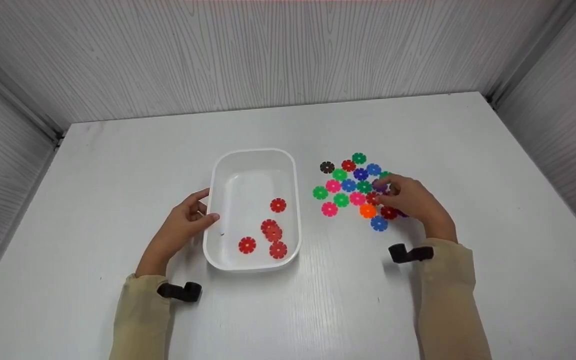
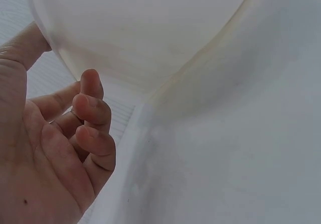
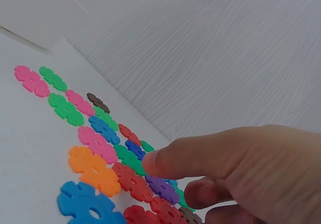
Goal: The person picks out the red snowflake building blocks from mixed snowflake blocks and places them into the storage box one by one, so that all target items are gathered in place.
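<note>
A white plastic tray stands left of the middle of the table, with several red snowflake discs inside. My left hand holds its left side, thumb over the rim and other fingers outside; the left wrist view shows these fingers curled beside the tray wall. Over the right part of a spread of coloured snowflake discs hovers my right hand, thumb and forefinger apart. Close under it in the right wrist view lie a red disc and a purple disc. No disc shows between its fingers.
Green, pink, blue, brown and orange discs lie flat and close together right of the tray. A grey wood-grain panel rises behind the white table, with more panels at both sides. Each sleeve carries a black wrist camera.
</note>
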